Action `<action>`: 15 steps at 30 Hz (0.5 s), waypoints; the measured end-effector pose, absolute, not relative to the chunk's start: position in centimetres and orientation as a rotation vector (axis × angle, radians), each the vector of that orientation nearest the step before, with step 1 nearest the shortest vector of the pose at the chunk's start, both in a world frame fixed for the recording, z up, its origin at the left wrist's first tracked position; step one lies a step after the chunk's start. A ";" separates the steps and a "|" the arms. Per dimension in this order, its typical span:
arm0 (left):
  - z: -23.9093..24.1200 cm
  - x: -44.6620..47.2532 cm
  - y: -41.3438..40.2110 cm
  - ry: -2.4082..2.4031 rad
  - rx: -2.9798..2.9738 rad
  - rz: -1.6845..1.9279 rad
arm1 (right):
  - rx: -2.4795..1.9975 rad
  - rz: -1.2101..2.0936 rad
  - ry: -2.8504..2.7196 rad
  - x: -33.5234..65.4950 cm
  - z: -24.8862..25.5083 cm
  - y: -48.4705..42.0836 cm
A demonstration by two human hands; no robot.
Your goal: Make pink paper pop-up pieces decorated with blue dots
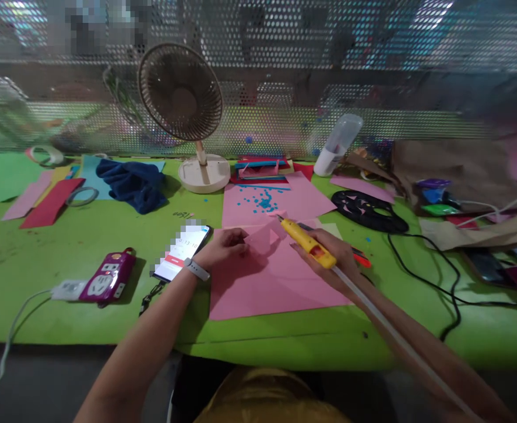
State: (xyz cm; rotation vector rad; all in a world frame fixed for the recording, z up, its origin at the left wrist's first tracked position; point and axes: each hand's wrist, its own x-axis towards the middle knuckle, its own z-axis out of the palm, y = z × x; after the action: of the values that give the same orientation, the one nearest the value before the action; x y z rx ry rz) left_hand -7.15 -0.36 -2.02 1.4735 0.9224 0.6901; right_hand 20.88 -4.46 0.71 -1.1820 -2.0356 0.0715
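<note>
My left hand [225, 249] is closed in a pinch at the near left edge of a small folded piece of pink paper [265, 238]. In my right hand [335, 255] lies a yellow hot glue gun [305, 238], its nozzle pointing up and left, just beyond the folded piece. A long whitish glue stick [373, 305] trails from its back end along my right forearm. Both hands are over large pink paper sheets [280, 288]. Farther back, small blue paper bits [265, 201] are scattered on the pink. An orange-handled tool [362, 257] lies partly hidden behind my right hand.
A fan [203, 173] stands at the back, with a dark blue cloth [133, 185] to its left. A phone [181, 252] and purple power strip [108, 276] lie left. To the right are a black reel-like disc [368, 220], a black cable [417, 279] and a brown bag [452, 164].
</note>
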 end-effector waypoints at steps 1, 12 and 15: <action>-2.0 -7.2 -0.3 0.952 1.484 0.697 | -1.206 0.024 -2.090 21.7 0.9 -3.9; -2.1 -7.3 -0.3 1.005 1.496 0.641 | -1.814 -0.186 -2.077 39.4 -1.1 4.7; -1.7 -7.3 -0.4 1.030 1.515 0.635 | -1.838 -0.063 -2.123 43.0 -2.4 6.2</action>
State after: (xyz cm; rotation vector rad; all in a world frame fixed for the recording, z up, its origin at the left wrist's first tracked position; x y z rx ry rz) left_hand -7.28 -0.37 -1.71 1.5151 1.0300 0.6355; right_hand 43.02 6.19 -2.45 -1.8382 -2.1233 -0.0628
